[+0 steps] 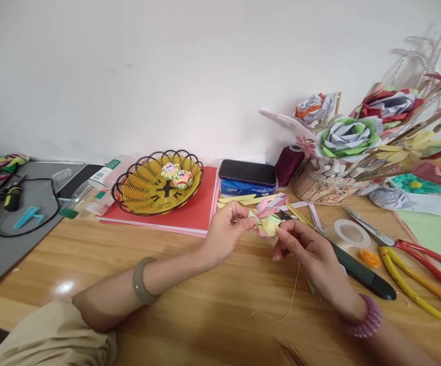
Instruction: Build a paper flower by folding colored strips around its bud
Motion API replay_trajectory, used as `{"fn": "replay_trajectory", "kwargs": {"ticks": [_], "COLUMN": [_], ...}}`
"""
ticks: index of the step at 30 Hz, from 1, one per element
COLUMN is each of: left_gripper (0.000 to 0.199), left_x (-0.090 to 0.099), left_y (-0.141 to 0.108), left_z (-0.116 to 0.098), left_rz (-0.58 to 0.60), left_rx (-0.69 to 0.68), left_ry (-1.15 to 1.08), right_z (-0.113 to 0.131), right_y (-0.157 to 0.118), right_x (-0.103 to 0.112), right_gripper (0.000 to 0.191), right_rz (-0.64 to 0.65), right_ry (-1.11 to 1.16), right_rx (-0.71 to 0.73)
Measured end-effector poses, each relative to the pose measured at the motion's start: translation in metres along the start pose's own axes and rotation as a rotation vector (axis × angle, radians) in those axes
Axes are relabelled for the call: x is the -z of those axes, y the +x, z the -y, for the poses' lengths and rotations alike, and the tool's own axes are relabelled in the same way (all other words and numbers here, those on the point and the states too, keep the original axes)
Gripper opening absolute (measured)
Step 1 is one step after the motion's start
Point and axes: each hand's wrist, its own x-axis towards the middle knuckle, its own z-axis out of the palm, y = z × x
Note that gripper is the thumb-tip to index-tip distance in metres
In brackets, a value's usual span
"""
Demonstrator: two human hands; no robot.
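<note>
Between my hands is a folded paper flower (pixel 269 224) in pale yellow, green and pink, held up over the wooden table. My left hand (pixel 226 230) pinches its left edge between thumb and fingers. At the flower's lower right edge, the thumb and fingers of my right hand (pixel 312 251) are closed on the paper. Yellow and lilac paper strips (pixel 244 201) lie just behind it. A thin pale thread (pixel 292 297) trails on the table below. Beside and partly under my right hand is a dark green-handled tool (pixel 365 277).
Left of centre, a yellow woven basket (pixel 144 190) with small paper flowers (pixel 178 175) sits on red paper (pixel 189 218). A phone (pixel 247 173) lies on a blue packet. At right are scissors (pixel 380 236), pliers-like yellow handles (pixel 407 290), a tape roll (pixel 352 233) and a flower pot (pixel 323 185).
</note>
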Motion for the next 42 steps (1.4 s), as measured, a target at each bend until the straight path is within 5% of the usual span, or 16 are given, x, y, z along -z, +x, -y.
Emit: {"fn": "replay_trajectory", "kwargs": {"ticks": [8,13,15,23,29,42], "left_gripper": [0.029,0.031,0.030,0.022,0.023,0.016], "left_x": [0.001,0.005,0.006,0.008,0.008,0.005], "left_y": [0.005,0.009,0.010,0.010,0.012,0.011], "left_z": [0.000,-0.001,-0.002,-0.006,-0.002,0.006], "left_rz": [0.060,0.140,0.235,0.377,0.371,0.211], "left_rx": [0.113,0.211,0.294,0.474,0.394,0.141], "left_ry": [-0.140,-0.249,-0.272,-0.216,-0.075,0.298], "right_z": [0.002,-0.004,-0.004,0.011,0.007,-0.001], "right_y": [-0.002,0.001,0.003,0.004,0.003,0.000], "right_x": [0.000,0.005,0.006,0.003,-0.003,-0.007], "right_gripper": [0.026,0.018,0.015,0.022,0.030,0.027], "right_rz": [-0.042,-0.439,-0.501,0.026,0.037,-0.152], "right_ry": [0.007,0.083,0.076,-0.030,0.034,-0.314], "right_rx": [0.008,0.147,0.182,0.027,-0.058,0.110]}}
